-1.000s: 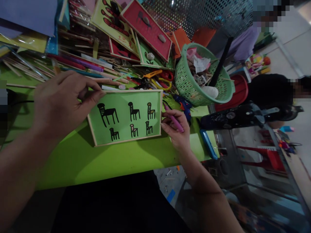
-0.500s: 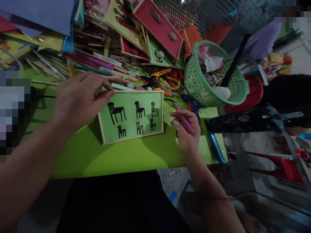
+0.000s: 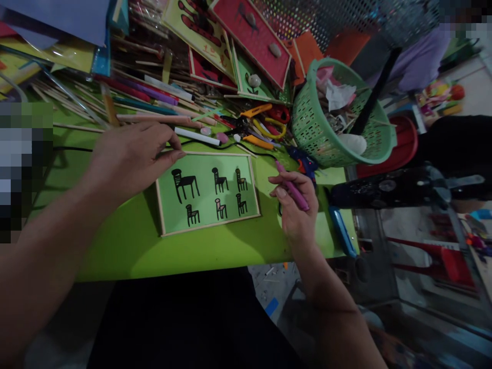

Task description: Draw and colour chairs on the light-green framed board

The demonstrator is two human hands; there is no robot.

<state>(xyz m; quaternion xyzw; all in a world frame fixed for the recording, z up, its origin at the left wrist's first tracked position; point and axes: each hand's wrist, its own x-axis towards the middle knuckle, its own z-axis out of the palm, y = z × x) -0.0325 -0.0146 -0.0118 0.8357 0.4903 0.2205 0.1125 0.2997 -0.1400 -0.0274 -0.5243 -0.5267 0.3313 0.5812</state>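
A green card (image 3: 203, 192) framed with thin wooden sticks carries several drawn chairs, mostly black. My left hand (image 3: 134, 159) pinches its top left corner between thumb and fingers. To the right of the card, my right hand (image 3: 298, 205) holds a pink pen (image 3: 294, 190), its tip pointing up and left, apart from the card. A white marker (image 3: 197, 136) and small pink and white stones (image 3: 222, 138) lie just behind the card's top edge.
A green basket (image 3: 319, 120) of scraps stands at the back right, beside orange-handled pliers (image 3: 246, 120) and a blue glue gun (image 3: 305, 161). Framed pictures (image 3: 255, 41), sticks and pens pile up behind. A blue cutter (image 3: 342, 230) lies near the right edge of the green table (image 3: 154, 256).
The card's top edge has tilted down toward me, and its right side has shifted slightly left. My left hand keeps its grip on the corner; my right hand has barely moved.
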